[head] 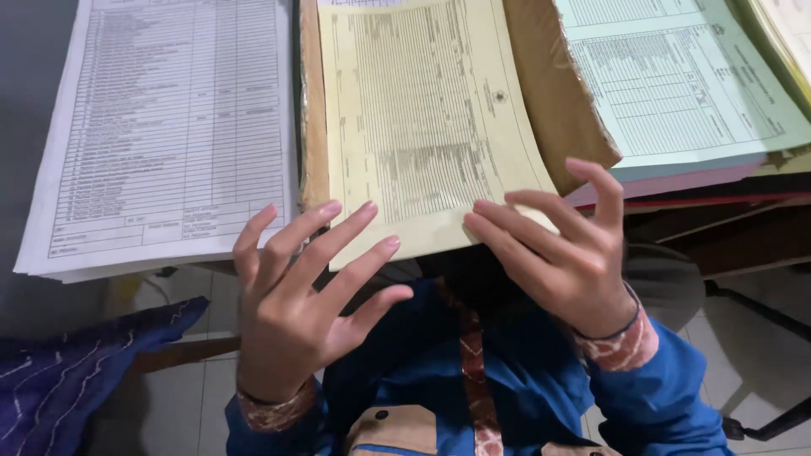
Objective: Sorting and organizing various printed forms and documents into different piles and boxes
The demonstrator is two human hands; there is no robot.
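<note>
My left hand (296, 295) is raised with fingers spread, its fingertips at the near edge of a stack of yellow printed forms (422, 118), holding nothing. My right hand (562, 249) is also spread, its fingers resting on the near right corner of the same yellow stack, which overhangs the desk edge. The yellow forms lie on a brown paper wrapping (557, 93). Both wrists show patterned cuffs on blue sleeves.
A stack of white printed tables (160, 127) lies at the left. A pale green stack of forms (684, 76) over pink sheets lies at the right. Dark blue cloth (68, 371) hangs at lower left. A chair base (760, 422) stands on the tiled floor.
</note>
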